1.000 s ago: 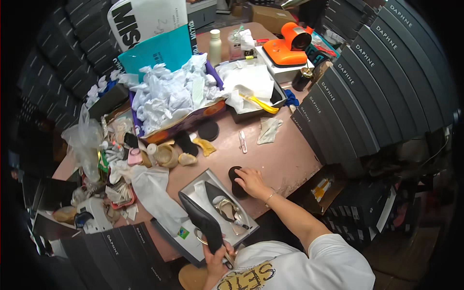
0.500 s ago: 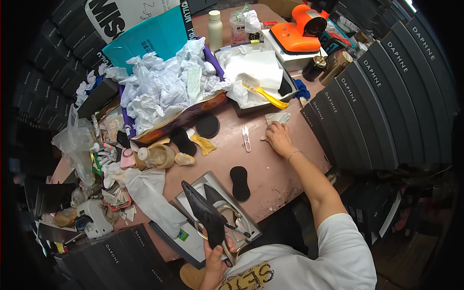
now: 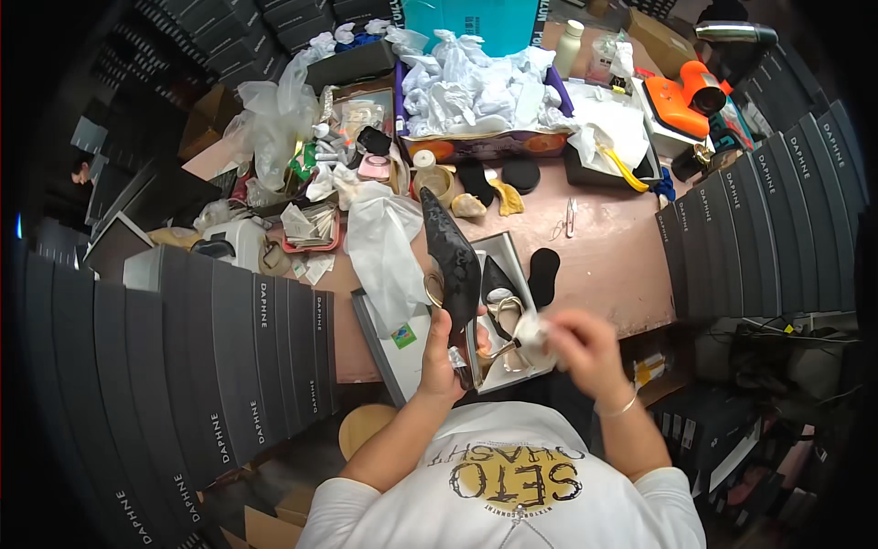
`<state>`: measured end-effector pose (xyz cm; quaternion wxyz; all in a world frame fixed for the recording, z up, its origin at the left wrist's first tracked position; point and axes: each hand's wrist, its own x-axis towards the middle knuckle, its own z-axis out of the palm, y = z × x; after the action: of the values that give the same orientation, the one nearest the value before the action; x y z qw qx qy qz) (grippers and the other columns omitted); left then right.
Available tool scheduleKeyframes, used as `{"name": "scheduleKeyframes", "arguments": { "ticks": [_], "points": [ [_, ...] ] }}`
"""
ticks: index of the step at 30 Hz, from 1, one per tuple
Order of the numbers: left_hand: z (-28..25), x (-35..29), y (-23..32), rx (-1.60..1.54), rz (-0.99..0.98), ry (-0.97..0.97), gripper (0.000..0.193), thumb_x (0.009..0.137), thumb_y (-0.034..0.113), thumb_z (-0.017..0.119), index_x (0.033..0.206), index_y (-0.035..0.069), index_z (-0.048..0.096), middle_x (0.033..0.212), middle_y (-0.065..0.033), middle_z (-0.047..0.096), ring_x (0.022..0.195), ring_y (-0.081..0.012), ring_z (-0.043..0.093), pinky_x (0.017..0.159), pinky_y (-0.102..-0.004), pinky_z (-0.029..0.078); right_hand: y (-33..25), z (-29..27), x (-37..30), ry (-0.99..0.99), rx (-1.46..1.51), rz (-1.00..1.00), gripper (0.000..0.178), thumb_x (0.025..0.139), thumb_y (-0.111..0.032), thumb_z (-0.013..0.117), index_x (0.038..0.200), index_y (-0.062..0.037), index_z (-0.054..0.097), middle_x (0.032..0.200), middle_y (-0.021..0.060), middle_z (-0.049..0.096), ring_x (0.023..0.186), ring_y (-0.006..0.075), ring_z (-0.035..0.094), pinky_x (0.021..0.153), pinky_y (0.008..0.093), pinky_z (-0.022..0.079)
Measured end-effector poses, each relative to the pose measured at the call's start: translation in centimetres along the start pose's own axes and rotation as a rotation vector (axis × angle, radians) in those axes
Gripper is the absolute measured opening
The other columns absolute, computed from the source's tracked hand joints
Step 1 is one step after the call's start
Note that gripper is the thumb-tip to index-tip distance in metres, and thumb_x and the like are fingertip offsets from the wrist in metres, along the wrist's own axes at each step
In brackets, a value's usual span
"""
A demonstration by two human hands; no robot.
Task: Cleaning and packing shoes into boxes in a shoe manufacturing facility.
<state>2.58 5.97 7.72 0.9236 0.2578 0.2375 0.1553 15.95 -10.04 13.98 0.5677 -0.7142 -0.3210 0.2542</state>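
black shoe [image 3: 452, 261] between left fingers [image 3: 440, 339]

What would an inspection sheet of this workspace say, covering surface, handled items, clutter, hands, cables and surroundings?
Surface: pinkish table, crowded along its far side and left.
Handled items: black pointed shoe, held toe away from the person; second shoe lies in an open shoebox.
Clutter: crumpled white paper, yellow-handled brush, small snips, black pad.
Hands: left hand grips the black pointed shoe; right hand pinches a white cloth, blurred.
Cables: thin cord-like lines at right, too dim to trace.
Surroundings: dark box stacks on both sides.
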Motion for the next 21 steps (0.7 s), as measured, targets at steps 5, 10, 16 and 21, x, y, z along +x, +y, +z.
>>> {"name": "scheduleKeyframes", "arguments": {
  "ticks": [5,10,16,21],
  "points": [
    [-0.7,-3.1,-1.1,-0.011,-0.005,0.113,0.065,0.091,0.06,0.045,0.114,-0.001,0.05,0.071,-0.0075,0.058,0.065,-0.0164,0.057,0.059,-0.0256,0.047,-2.7,6.3,-4.6,-0.133,-0.282,-0.353,0.027,0.073,0.001,0.073,0.099,-0.0045,0.068,0.081,0.0086,0.061,0.078,0.0229,0.063,0.065,0.0299,0.052],
    [-2.0,-6.1,-2.8,-0.043,-0.089,0.162,0.064,0.092,0.06,0.045,0.113,0.0,0.049,0.067,-0.0058,0.057,0.065,-0.014,0.056,0.06,-0.024,0.046,-1.7,8.3,-7.4,-0.173,-0.369,-0.306,0.016,0.077,-0.007,0.071,0.091,-0.0055,0.064,0.078,0.0072,0.059,0.066,0.0238,0.061,0.057,0.0317,0.05],
    [-0.7,-7.9,-1.7,0.175,0.021,0.167,0.034,0.1,0.039,0.041,0.12,0.012,0.044,0.103,-0.0057,0.053,0.086,-0.011,0.056,0.074,-0.0251,0.047,-2.1,9.1,-6.4,-0.242,-0.237,-0.043,0.012,0.081,-0.009,0.068,0.086,-0.0048,0.059,0.079,0.0113,0.058,0.067,0.0291,0.061,0.061,0.0357,0.048],
    [-1.3,-7.8,-2.3,0.12,-0.019,0.229,0.031,0.101,0.036,0.041,0.121,0.012,0.044,0.099,-0.0047,0.055,0.092,-0.0125,0.055,0.081,-0.0267,0.047,-1.6,10.3,-5.3,-0.174,-0.346,-0.133,0.01,0.082,-0.01,0.066,0.085,-0.0039,0.058,0.081,0.0123,0.058,0.069,0.0315,0.061,0.062,0.0374,0.049]
  ]
}}
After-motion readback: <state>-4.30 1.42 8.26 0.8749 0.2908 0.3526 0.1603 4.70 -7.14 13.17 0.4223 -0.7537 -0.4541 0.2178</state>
